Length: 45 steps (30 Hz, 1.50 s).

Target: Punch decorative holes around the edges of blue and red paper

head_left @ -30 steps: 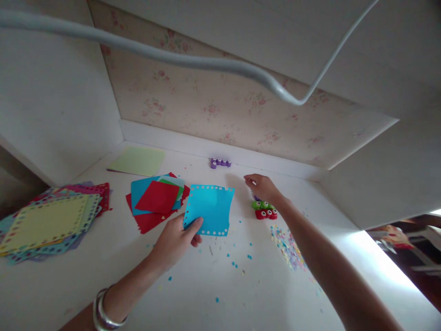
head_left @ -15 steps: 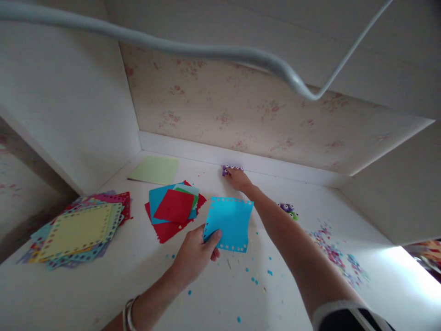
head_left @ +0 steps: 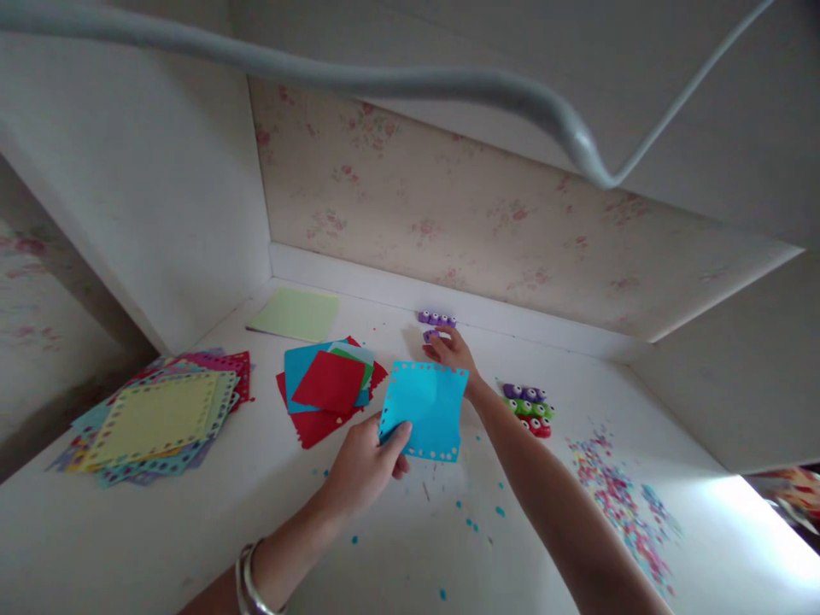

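My left hand (head_left: 365, 461) is closed on a blue sheet of paper (head_left: 423, 410), thumb on top. Small punched holes run along its top, left and bottom edges. Beyond the sheet, my right hand (head_left: 452, 346) pinches a small purple paper punch (head_left: 431, 336) with round white eyes. A row of similar purple punches (head_left: 437, 319) stands just behind it, near the back ledge. To the right of my right forearm, purple, green and red punches (head_left: 529, 408) sit in rows, partly hidden by the arm.
Left lie a stack of hole-edged coloured sheets (head_left: 154, 418) and a pile of red, blue and green paper (head_left: 330, 382). Pale green paper (head_left: 295, 313) rests in the back corner. Confetti (head_left: 618, 495) is scattered at right. A grey cable (head_left: 410, 83) crosses overhead.
My right hand has drawn back from the row by the ledge, with a purple punch now apart from the row. My left hand still holds the blue sheet. The view has shifted slightly.
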Available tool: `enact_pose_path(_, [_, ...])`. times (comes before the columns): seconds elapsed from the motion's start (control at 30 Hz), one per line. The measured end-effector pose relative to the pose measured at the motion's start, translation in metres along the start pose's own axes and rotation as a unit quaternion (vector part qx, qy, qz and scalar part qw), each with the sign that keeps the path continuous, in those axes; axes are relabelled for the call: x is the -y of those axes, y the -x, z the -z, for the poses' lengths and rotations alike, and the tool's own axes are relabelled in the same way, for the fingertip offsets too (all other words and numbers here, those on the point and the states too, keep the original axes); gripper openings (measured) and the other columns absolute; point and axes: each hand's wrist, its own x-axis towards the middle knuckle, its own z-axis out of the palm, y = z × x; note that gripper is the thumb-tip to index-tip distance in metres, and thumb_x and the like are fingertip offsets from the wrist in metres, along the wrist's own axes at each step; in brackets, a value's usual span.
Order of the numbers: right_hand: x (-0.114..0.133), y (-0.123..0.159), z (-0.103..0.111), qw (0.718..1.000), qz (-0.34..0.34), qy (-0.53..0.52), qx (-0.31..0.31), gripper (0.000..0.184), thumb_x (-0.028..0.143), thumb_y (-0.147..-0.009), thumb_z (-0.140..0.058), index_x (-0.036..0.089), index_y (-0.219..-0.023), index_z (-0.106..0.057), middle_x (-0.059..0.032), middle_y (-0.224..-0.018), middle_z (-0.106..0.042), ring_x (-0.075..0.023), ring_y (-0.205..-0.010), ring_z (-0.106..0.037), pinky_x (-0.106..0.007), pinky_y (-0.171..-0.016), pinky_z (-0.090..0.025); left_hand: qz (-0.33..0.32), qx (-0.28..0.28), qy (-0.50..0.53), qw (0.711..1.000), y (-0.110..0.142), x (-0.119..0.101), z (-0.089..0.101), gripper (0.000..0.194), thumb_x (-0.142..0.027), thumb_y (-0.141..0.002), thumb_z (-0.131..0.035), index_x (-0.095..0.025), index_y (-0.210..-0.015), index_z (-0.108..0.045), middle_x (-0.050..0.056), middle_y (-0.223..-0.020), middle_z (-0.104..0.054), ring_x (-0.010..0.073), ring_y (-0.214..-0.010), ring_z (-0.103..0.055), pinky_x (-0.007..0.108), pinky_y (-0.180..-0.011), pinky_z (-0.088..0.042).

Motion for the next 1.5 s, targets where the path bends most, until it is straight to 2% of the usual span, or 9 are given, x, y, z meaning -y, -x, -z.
enact_pose_path(0.17, [0.008,0.059,0.016,0.979,-0.042,-0.201,-0.013,0.044,0.055,-0.088,-0.064,0.025,-0.119,-0.056,-0.0040,-0.102,-0.074,-0.0189,-0.091,-0.073,-0.030,-0.075,-0.061,0.001,-0.019,0.009,1.000,-0.001,0.001,0.001,0.033,-0.052,-0.089,-0.055,-0.019,-0.085,-0.058,-0.002,-0.056,-0.063,0.0165,-0.050,-0.063,0.025,-0.049,-0.049])
enact_pose_path(0.4, [0.019,0.117,0.032,0.830,-0.164,-0.533,-0.027,0.032,0.021,-0.088,-0.072,0.020,-0.118,-0.062,-0.0037,-0.100,-0.076,-0.0128,-0.087,-0.075,-0.017,-0.077,-0.063,0.006,-0.022,-0.031,0.999,-0.002,0.003,0.003,0.035,-0.054,-0.090,-0.055,-0.019,-0.087,-0.060,0.000,-0.058,-0.067,0.0172,-0.051,-0.064,0.026,-0.051,-0.051])
enact_pose_path(0.73, [0.026,0.128,0.039,0.802,-0.146,-0.574,-0.080,0.026,0.016,-0.082,-0.078,0.015,-0.105,-0.067,-0.0068,-0.096,-0.076,-0.0165,-0.089,-0.076,-0.017,-0.079,-0.062,0.021,-0.044,-0.050,0.998,-0.007,0.007,0.007,0.041,-0.060,-0.089,-0.054,-0.019,-0.095,-0.058,0.002,-0.065,-0.070,0.0206,-0.059,-0.068,0.029,-0.056,-0.053])
enact_pose_path(0.9, [0.034,0.136,0.035,0.789,-0.162,-0.589,-0.068,0.019,0.020,-0.088,-0.073,0.016,-0.106,-0.067,-0.0060,-0.096,-0.076,-0.0134,-0.088,-0.075,-0.015,-0.077,-0.062,0.028,-0.045,-0.235,0.971,-0.011,0.003,0.008,0.038,-0.051,-0.093,-0.044,-0.017,-0.091,-0.061,0.008,-0.067,-0.071,0.0254,-0.061,-0.070,0.031,-0.058,-0.050])
enact_pose_path(1.1, [0.046,0.165,0.025,0.836,-0.184,-0.517,0.025,0.036,0.034,-0.088,-0.075,0.011,-0.114,-0.067,-0.0121,-0.096,-0.076,-0.0145,-0.083,-0.075,-0.016,-0.074,-0.061,0.003,-0.081,-0.437,0.896,-0.002,0.002,0.008,0.060,-0.056,-0.090,-0.053,-0.015,-0.134,-0.053,0.019,-0.108,-0.070,0.0381,-0.093,-0.070,0.038,-0.067,-0.051])
enact_pose_path(1.2, [0.045,0.177,0.019,0.864,-0.182,-0.468,0.042,0.033,0.039,-0.086,-0.076,0.011,-0.103,-0.070,-0.0098,-0.091,-0.076,-0.0136,-0.080,-0.075,-0.017,-0.074,-0.060,-0.110,-0.156,-0.460,0.867,0.006,0.000,0.006,0.073,-0.057,-0.089,-0.055,-0.011,-0.144,-0.043,0.023,-0.126,-0.059,0.0405,-0.115,-0.060,0.046,-0.084,-0.052])
enact_pose_path(1.3, [0.043,0.184,0.011,0.884,-0.183,-0.427,0.055,0.034,0.045,-0.086,-0.074,0.012,-0.094,-0.071,-0.0069,-0.087,-0.075,-0.0115,-0.077,-0.073,-0.018,-0.076,-0.059,-0.211,-0.158,-0.346,0.900,0.014,-0.008,-0.002,0.057,-0.052,-0.093,-0.054,-0.015,-0.136,-0.054,0.017,-0.123,-0.058,0.0323,-0.117,-0.057,0.043,-0.094,-0.050])
enact_pose_path(1.4, [0.044,0.190,0.002,0.901,-0.145,-0.399,0.083,0.035,0.047,-0.088,-0.071,0.014,-0.097,-0.072,-0.0057,-0.090,-0.073,-0.0113,-0.080,-0.070,-0.022,-0.080,-0.058,-0.147,-0.017,-0.183,0.972,0.022,-0.017,-0.014,0.039,-0.047,-0.096,-0.053,-0.022,-0.123,-0.064,0.009,-0.112,-0.064,0.0199,-0.087,-0.065,0.028,-0.071,-0.055])
enact_pose_path(1.5, [0.045,0.194,-0.004,0.917,-0.105,-0.371,0.105,0.034,0.047,-0.092,-0.066,0.016,-0.103,-0.073,-0.0059,-0.095,-0.073,-0.0137,-0.085,-0.068,-0.027,-0.085,-0.056,-0.090,0.040,-0.083,0.992,0.026,-0.020,-0.021,0.036,-0.045,-0.094,-0.057,-0.022,-0.121,-0.067,0.008,-0.110,-0.068,0.0182,-0.081,-0.066,0.026,-0.067,-0.054])
